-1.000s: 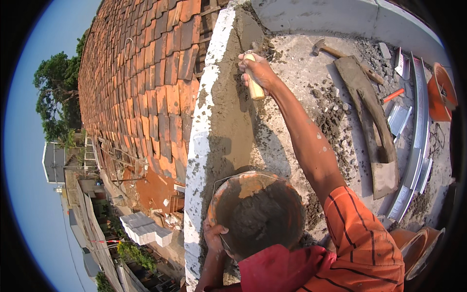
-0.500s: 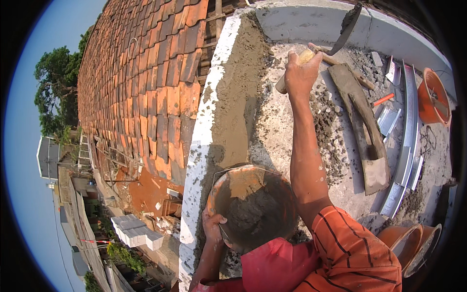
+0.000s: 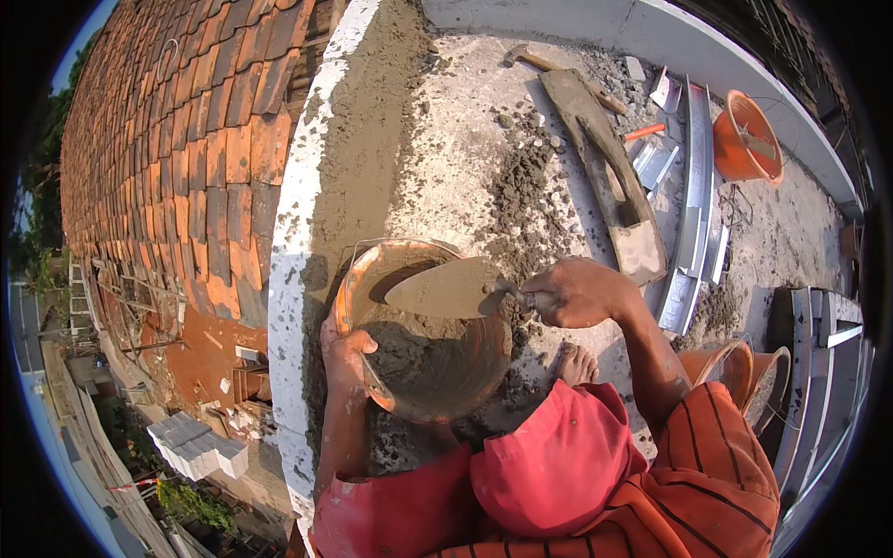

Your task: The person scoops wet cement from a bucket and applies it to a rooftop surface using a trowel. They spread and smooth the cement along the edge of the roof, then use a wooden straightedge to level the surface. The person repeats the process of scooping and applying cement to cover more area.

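My right hand is closed round the handle of a pointed trowel, whose mortar-coated blade lies over the mouth of an orange bucket. Wet grey mortar sits in that bucket, which leans with its mouth turned up toward me. At its left side, my left hand grips the rim, thumb over the edge. Ahead of the bucket, a band of wet mortar runs along the white-topped wall. My bare foot shows just beyond the red cloth.
A mortar-caked wooden float-like board and a hammer lie on the rough floor. Right of them are metal channels, an orange bucket and more buckets. Beyond the wall, a tiled roof and lower ground drop away.
My right hand has come back from far ahead, bringing the trowel over the bucket. The view has shifted rightward; my left hand stays on the bucket rim.
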`<state>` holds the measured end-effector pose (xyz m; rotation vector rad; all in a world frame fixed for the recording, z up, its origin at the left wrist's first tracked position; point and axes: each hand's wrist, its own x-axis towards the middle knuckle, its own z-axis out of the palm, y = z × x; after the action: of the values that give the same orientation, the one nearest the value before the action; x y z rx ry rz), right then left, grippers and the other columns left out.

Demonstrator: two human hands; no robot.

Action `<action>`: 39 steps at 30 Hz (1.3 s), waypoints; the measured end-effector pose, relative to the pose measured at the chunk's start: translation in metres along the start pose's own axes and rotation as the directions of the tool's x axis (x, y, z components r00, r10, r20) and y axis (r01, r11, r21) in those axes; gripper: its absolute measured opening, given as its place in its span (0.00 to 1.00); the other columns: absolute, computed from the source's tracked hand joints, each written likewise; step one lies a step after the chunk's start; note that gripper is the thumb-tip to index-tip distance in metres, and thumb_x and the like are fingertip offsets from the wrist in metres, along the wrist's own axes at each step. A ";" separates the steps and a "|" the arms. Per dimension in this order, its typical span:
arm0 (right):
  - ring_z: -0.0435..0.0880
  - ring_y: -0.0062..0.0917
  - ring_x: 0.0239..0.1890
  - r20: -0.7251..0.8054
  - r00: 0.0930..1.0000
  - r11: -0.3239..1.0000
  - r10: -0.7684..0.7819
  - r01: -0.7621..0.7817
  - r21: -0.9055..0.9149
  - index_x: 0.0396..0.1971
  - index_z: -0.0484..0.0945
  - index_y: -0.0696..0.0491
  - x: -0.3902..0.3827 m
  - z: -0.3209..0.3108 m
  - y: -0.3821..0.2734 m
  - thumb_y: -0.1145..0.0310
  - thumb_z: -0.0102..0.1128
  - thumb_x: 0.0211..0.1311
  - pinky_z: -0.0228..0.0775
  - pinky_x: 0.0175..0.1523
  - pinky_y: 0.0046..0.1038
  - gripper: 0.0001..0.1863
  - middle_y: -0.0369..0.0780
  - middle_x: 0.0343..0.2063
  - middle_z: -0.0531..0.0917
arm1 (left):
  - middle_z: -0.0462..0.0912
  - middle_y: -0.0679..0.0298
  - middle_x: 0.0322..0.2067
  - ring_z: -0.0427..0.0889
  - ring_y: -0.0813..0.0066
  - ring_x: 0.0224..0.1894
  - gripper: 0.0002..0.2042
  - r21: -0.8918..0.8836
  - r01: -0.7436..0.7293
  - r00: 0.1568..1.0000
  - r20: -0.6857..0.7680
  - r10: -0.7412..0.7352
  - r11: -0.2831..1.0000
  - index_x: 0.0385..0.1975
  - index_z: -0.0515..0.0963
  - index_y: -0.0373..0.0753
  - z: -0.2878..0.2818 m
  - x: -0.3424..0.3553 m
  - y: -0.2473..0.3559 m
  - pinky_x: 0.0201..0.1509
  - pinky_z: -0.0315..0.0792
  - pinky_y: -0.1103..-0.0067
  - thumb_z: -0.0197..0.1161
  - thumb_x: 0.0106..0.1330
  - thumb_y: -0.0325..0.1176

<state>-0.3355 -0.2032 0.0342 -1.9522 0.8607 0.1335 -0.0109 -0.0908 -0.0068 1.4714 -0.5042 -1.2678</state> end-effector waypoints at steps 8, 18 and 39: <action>0.77 0.45 0.52 -0.879 0.470 0.904 0.078 -0.406 -0.137 0.60 0.67 0.52 0.013 -0.038 0.108 0.66 0.63 0.55 0.67 0.59 0.40 0.31 0.50 0.53 0.76 | 0.79 0.59 0.47 0.79 0.73 0.44 0.39 0.069 -0.003 1.000 0.016 0.002 0.998 0.57 0.69 0.29 0.006 -0.028 0.011 0.44 0.70 0.86 0.49 0.32 0.18; 0.82 0.44 0.46 -0.700 0.623 0.866 0.348 -0.501 -0.015 0.67 0.55 0.51 0.040 -0.109 0.243 0.70 0.57 0.53 0.72 0.51 0.40 0.39 0.55 0.44 0.81 | 0.78 0.62 0.39 0.76 0.75 0.35 0.36 -0.223 0.057 0.973 0.230 -0.004 0.973 0.57 0.70 0.32 0.081 -0.027 -0.019 0.39 0.71 0.84 0.51 0.36 0.21; 0.77 0.25 0.37 -0.947 0.319 0.967 -0.027 0.248 0.056 0.53 0.71 0.54 0.030 -0.271 -0.053 0.53 0.52 0.68 0.71 0.41 0.28 0.23 0.40 0.37 0.76 | 0.62 0.50 0.64 0.62 0.59 0.67 0.35 -0.106 -0.410 0.841 0.340 0.421 0.906 0.67 0.56 0.35 0.118 0.016 0.049 0.69 0.56 0.66 0.54 0.53 0.21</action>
<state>-0.3486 -0.4232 0.2039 -1.7861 1.3483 -1.3314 -0.0943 -0.1723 0.0470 1.0268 -0.9882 -1.1804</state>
